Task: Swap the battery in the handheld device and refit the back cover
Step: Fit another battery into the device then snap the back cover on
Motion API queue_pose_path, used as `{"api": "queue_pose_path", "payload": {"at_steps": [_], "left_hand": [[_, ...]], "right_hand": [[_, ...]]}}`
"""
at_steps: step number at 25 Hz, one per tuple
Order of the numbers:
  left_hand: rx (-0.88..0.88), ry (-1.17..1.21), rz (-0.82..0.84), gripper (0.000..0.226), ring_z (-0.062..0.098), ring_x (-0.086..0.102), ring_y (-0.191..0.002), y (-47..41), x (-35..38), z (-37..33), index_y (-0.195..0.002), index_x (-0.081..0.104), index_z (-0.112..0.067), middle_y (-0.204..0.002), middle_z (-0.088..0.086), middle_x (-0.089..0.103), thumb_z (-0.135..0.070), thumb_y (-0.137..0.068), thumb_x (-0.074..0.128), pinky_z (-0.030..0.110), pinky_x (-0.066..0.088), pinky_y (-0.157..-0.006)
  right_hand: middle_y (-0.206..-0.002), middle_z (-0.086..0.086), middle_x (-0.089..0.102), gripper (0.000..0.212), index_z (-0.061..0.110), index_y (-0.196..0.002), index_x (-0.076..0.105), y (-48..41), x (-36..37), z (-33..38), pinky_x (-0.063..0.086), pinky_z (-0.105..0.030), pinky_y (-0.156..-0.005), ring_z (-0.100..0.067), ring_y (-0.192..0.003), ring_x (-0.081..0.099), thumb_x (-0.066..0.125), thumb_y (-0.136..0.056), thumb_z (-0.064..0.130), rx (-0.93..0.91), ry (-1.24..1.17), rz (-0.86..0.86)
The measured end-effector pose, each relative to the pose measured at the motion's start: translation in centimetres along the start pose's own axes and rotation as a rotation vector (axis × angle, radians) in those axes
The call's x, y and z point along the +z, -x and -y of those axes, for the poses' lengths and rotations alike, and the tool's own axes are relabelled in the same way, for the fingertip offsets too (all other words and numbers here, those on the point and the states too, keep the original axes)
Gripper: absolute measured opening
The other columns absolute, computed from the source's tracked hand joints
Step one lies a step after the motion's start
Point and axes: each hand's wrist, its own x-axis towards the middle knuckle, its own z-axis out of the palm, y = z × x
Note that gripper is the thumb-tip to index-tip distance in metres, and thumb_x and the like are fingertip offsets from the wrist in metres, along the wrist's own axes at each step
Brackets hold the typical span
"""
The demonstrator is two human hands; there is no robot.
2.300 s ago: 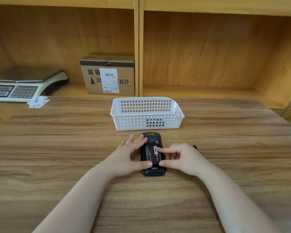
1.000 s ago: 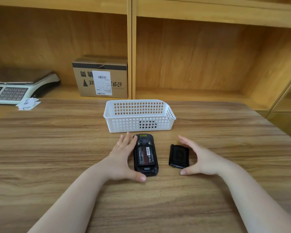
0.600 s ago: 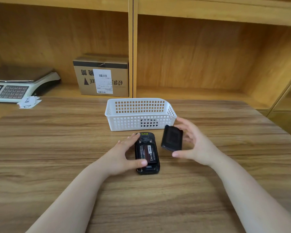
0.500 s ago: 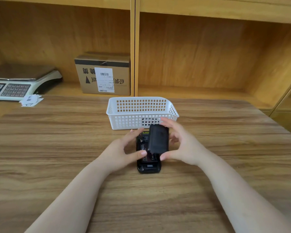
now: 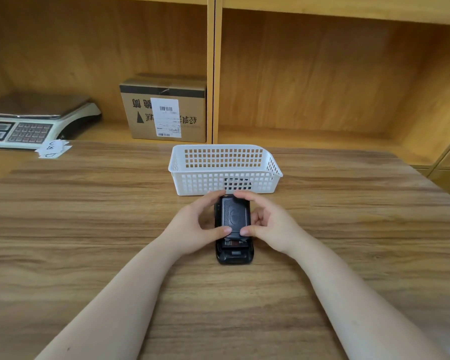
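A black handheld device (image 5: 235, 254) lies face down on the wooden table, its long axis pointing away from me. The black back cover (image 5: 233, 216) rests over its upper part, and a strip of the battery (image 5: 234, 243) shows below the cover's near edge. My left hand (image 5: 196, 224) grips the cover's left side, thumb on the near edge, fingers curled over the far end. My right hand (image 5: 269, 221) mirrors it on the right side. The device's far end is hidden by my fingers.
A white perforated basket (image 5: 225, 169) stands just beyond the device with a dark object (image 5: 237, 183) inside. Behind it are wooden shelves holding a cardboard box (image 5: 165, 109) and a weighing scale (image 5: 34, 120). Paper slips (image 5: 53, 149) lie at the table's far left.
My right hand picked the back cover up from the table right of the device and carried it left onto the device. Now both hands hold the cover over the battery.
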Motion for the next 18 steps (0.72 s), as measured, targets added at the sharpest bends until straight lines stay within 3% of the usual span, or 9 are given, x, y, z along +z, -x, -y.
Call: {"api": "queue_pose_path", "payload": {"at_steps": [3,6,8,12,15,18], "left_hand": [[0.006,0.037,-0.012,0.075,-0.014,0.043,-0.125,0.6,-0.2,-0.4,-0.129,0.050,-0.040,-0.130,-0.024,0.056,-0.026,-0.065,0.087,0.020,0.033,-0.107],[0.021,0.060,-0.005,0.073,-0.012,0.044,-0.126,1.1,-0.3,-0.6,-0.125,0.052,-0.037,-0.131,-0.023,0.056,-0.024,-0.063,0.089,0.020,0.032,-0.107],[0.025,0.056,-0.006,0.073,-0.011,0.045,-0.126,1.3,-0.2,-0.6,-0.122,0.054,-0.038,-0.130,-0.022,0.057,-0.026,-0.061,0.090,0.021,0.032,-0.108],[0.015,0.053,-0.005,0.073,-0.011,0.045,-0.127,1.4,-0.3,-0.6,-0.123,0.055,-0.040,-0.132,-0.021,0.057,-0.028,-0.060,0.090,0.022,0.032,-0.108],[-0.007,0.047,0.010,0.073,-0.014,0.045,-0.124,1.4,-0.2,-0.6,-0.123,0.055,-0.038,-0.130,-0.021,0.058,-0.026,-0.060,0.090,0.019,0.033,-0.107],[-0.020,0.028,0.010,0.071,-0.016,0.045,-0.122,1.4,-0.1,-0.5,-0.122,0.055,-0.037,-0.127,-0.023,0.058,-0.028,-0.060,0.089,0.020,0.034,-0.108]], "right_hand": [[-0.117,0.020,0.063,0.078,0.057,-0.117,0.056,0.4,0.2,0.1,0.050,-0.041,-0.078,-0.017,-0.071,0.047,0.076,-0.072,-0.004,0.007,-0.032,-0.033],[-0.092,-0.018,0.061,0.075,0.052,-0.120,0.058,0.9,0.2,0.3,0.047,-0.035,-0.070,-0.019,-0.068,0.044,0.079,-0.070,0.000,0.026,-0.040,-0.029],[-0.073,-0.011,0.050,0.074,0.048,-0.121,0.060,1.0,0.1,0.5,0.043,-0.027,-0.065,-0.018,-0.064,0.042,0.081,-0.069,0.001,0.046,-0.047,-0.025],[-0.069,-0.001,0.050,0.074,0.044,-0.123,0.060,1.1,0.0,0.5,0.042,-0.024,-0.064,-0.013,-0.060,0.043,0.084,-0.066,0.004,0.064,-0.038,-0.034],[-0.079,0.010,0.057,0.077,0.050,-0.124,0.057,1.1,0.0,0.1,0.041,-0.020,-0.069,-0.007,-0.067,0.046,0.086,-0.065,0.011,0.058,0.036,-0.039],[-0.122,0.024,0.059,0.077,0.047,-0.130,0.053,1.2,0.0,0.5,0.035,-0.014,-0.081,0.011,-0.088,0.050,0.084,-0.067,0.013,0.040,0.074,-0.028]]}}
